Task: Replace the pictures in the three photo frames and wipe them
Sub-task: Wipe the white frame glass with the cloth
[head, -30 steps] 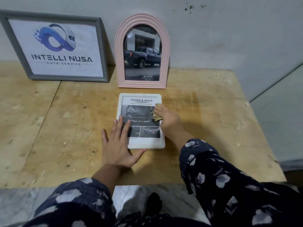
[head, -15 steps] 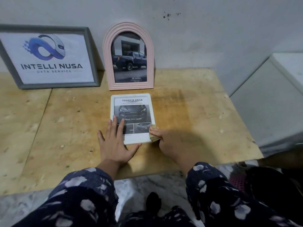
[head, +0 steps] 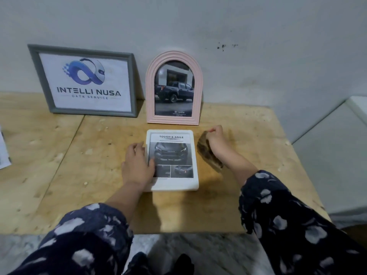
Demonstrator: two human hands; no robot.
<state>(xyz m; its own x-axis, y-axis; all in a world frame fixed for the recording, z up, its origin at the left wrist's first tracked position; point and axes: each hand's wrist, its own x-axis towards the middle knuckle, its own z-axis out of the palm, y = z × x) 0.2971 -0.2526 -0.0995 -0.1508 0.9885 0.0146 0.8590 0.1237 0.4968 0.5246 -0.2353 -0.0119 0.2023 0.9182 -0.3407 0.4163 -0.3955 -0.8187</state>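
Observation:
A white photo frame (head: pixel 190 184) with a car picture lies flat on the wooden board (head: pixel 248 175). My left hand (head: pixel 137 165) rests on the frame's left edge, fingers spread, thumb on the glass. My right hand (head: pixel 215 140) is lifted just right of the frame and grips a brownish cloth (head: pixel 208 153), which hangs down clear of the frame. A pink arched frame (head: pixel 151 92) with a truck picture stands against the wall behind. Left of it leans a grey frame (head: pixel 34 62) with a logo print.
The board ends at the right, beside a pale sloping surface (head: pixel 327 165). A sheet of paper (head: pixel 4 153) pokes in at the far left edge. Marble floor (head: pixel 208 253) shows below the board's front edge, between my patterned sleeves.
My right hand lifted the cloth off the white frame's lower right corner and moved it up to the frame's right side. My left hand shifted onto the frame's left edge.

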